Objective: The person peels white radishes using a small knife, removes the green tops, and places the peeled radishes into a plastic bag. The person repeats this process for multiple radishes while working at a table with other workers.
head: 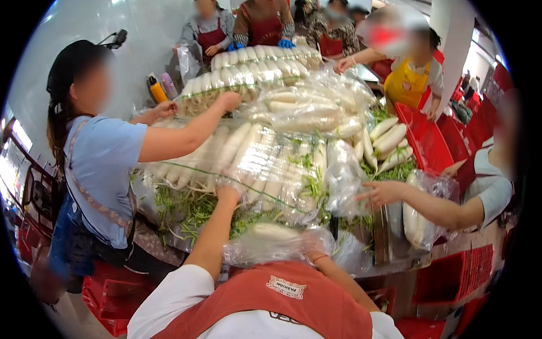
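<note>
My left hand [230, 189] reaches to the root ends of a row of white daikon radishes [237, 146], its fingers blurred beneath clear plastic film [271, 169]. A green strip runs across that film. Close to my apron, a single daikon radish [275, 232] lies in a clear plastic bag [254, 252]. At the right end of this bag is my right hand [312, 245], partly covered by plastic and blurred, so its fingers cannot be made out. Cut green stems [199, 214] are strewn around and under the radishes.
At left, a person in blue [103, 144] reaches over the radishes. Another person's hand [383, 195] touches a crumpled bag [345, 182] at right. Bundled radishes [254, 76] are stacked at the back. Red crates [425, 137] stand right; more crates [453, 275] sit below the table.
</note>
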